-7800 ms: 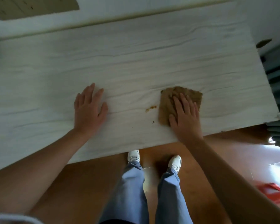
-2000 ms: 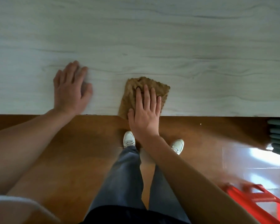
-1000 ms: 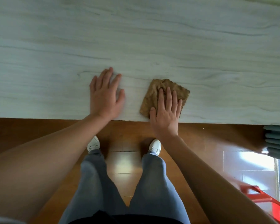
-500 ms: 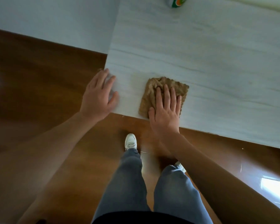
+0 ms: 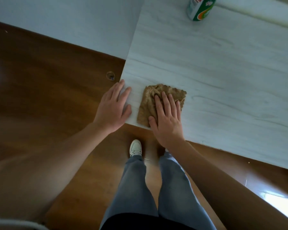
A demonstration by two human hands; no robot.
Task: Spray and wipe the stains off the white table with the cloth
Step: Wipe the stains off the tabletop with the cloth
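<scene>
Cloth (image 5: 158, 100) lies under the flat, open right hand (image 5: 167, 121) at the desk's (image 5: 223, 72) near-left corner; the left hand (image 5: 114, 110), open too, braces the corner. No stains show nearby, so wiping seems nearly finished; the spray bottle (image 5: 200, 8) stands far back.

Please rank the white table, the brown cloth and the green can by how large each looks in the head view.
1. White table, by far the largest.
2. Brown cloth, partly under the right hand.
3. Green can, smallest, though cut off by the frame and farther away.
</scene>
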